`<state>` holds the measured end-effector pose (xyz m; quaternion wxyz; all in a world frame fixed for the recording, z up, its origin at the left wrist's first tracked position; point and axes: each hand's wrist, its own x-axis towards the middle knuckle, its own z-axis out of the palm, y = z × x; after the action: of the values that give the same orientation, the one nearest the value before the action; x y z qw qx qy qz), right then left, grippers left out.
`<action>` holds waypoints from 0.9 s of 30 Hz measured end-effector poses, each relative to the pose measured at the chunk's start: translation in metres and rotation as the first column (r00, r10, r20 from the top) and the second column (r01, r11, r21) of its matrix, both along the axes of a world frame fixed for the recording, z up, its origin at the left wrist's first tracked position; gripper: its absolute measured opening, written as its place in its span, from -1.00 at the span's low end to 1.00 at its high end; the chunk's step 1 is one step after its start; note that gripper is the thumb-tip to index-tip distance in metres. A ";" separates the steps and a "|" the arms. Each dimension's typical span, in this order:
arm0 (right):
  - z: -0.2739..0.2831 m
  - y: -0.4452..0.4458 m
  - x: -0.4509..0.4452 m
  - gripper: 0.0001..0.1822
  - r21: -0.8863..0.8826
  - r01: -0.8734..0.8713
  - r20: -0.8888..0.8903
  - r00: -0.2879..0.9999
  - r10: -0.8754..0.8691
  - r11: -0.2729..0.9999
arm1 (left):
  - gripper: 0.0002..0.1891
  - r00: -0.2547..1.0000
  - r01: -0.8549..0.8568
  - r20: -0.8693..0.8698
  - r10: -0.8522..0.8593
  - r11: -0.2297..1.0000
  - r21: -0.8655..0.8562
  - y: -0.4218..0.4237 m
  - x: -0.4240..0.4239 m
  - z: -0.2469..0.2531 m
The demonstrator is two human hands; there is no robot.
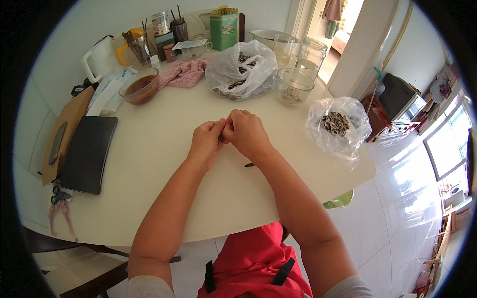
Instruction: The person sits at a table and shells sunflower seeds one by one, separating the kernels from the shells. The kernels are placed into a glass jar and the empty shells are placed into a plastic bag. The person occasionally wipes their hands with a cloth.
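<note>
Above the cream tabletop (223, 201), my left hand (207, 139) and my right hand (246, 130) meet with fingertips pinched together. Between them a small dark thing shows, likely a sunflower seed, mostly hidden by the fingers. One dark seed (249, 164) lies on the table beside my right wrist. Beyond the hands sits a clear plastic bag (257, 82) with striped sunflower seeds. To its right a glass bowl (295, 83) holds pale kernels or shells at its bottom. A second plastic bag (357, 119), standing open at the right, holds striped seeds or shells.
Left: a black tablet or folder (89, 154), cardboard (76, 115), scissors (59, 195) and a glass bowl of brown liquid (139, 89). Behind: a pink cloth (184, 72), white kettle (102, 57), green tin (223, 31) and large glass jar (311, 56). A chair (78, 270) stands lower left.
</note>
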<state>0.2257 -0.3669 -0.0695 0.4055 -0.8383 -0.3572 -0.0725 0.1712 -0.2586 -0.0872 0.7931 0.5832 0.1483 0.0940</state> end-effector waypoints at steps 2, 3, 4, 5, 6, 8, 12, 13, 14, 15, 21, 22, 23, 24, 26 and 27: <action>-0.001 0.001 -0.002 -0.83 -0.012 0.023 0.036 0.999 -0.022 1.000 | -0.75 0.999 -0.041 -0.017 0.042 0.999 0.007 -0.003 0.000 0.000; 0.000 0.002 -0.002 -0.82 -0.018 0.037 0.057 0.998 -0.036 0.999 | -0.75 0.997 -0.068 -0.038 0.068 0.998 0.008 -0.007 0.000 0.004; 0.001 0.002 -0.003 -0.83 -0.018 0.052 0.057 0.997 -0.051 0.998 | -0.75 0.994 -0.095 -0.060 0.095 0.995 0.009 -0.009 0.000 0.007; 0.001 0.003 -0.004 -0.83 -0.018 0.066 0.058 0.996 -0.065 0.998 | -0.75 0.996 -0.072 -0.046 0.072 0.997 -0.006 -0.008 0.000 0.006; 0.002 0.004 -0.005 -0.83 -0.015 0.081 0.060 0.995 -0.080 0.997 | -0.75 0.998 -0.049 -0.029 0.049 0.999 -0.020 -0.005 0.000 0.005; 0.003 0.005 -0.006 -0.84 0.112 0.064 -0.127 0.991 -0.050 0.992 | -0.74 0.999 -0.031 -0.031 0.030 0.999 -0.036 -0.002 0.000 0.006; 0.008 0.005 -0.005 -0.87 0.473 0.140 -0.588 0.785 0.194 0.870 | -0.73 0.996 -0.056 -0.077 0.053 0.998 -0.038 -0.002 -0.002 0.017; 0.008 0.005 -0.003 -0.88 0.488 0.124 -0.589 0.777 0.221 0.864 | -0.73 0.995 -0.066 -0.081 0.063 0.997 -0.036 -0.004 -0.003 0.019; 0.007 0.002 -0.001 -0.89 0.503 0.108 -0.590 0.768 0.249 0.858 | -0.73 0.997 -0.042 -0.063 0.039 0.998 -0.038 -0.005 -0.003 0.020; 0.007 0.000 0.000 -0.90 0.517 0.091 -0.592 0.756 0.278 0.851 | -0.73 0.999 -0.019 -0.048 0.018 0.999 -0.039 -0.005 -0.004 0.020; 0.006 -0.009 0.011 -0.97 0.648 -0.042 -0.608 0.574 0.549 0.761 | -0.74 0.987 0.146 -0.047 -0.151 0.984 -0.107 -0.002 -0.009 0.020; 0.005 -0.010 0.013 -0.98 0.657 -0.054 -0.616 0.536 0.577 0.752 | -0.74 0.985 0.160 -0.043 -0.169 0.975 -0.152 0.000 -0.009 0.019; 0.005 -0.012 0.015 -0.98 0.667 -0.064 -0.623 0.498 0.603 0.742 | -0.74 0.982 0.175 -0.038 -0.186 0.965 -0.196 0.001 -0.009 0.018; 0.005 -0.013 0.016 -0.97 0.677 -0.075 -0.629 0.458 0.628 0.732 | -0.74 0.980 0.179 -0.042 -0.193 0.959 -0.217 0.000 -0.009 0.018; 0.008 -0.014 0.015 -0.96 0.672 -0.067 -0.643 0.441 0.626 0.737 | -0.73 0.977 0.187 -0.049 -0.206 0.947 -0.260 -0.001 -0.009 0.017; 0.008 -0.014 0.014 -0.96 0.670 -0.062 -0.650 0.432 0.625 0.740 | -0.73 0.977 0.184 -0.057 -0.206 0.947 -0.264 -0.001 -0.009 0.018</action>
<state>0.2398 -0.3811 -0.0610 0.7542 -0.5080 -0.2466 0.3352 0.1626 -0.2600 -0.0694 0.8606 0.4904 0.1339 -0.0293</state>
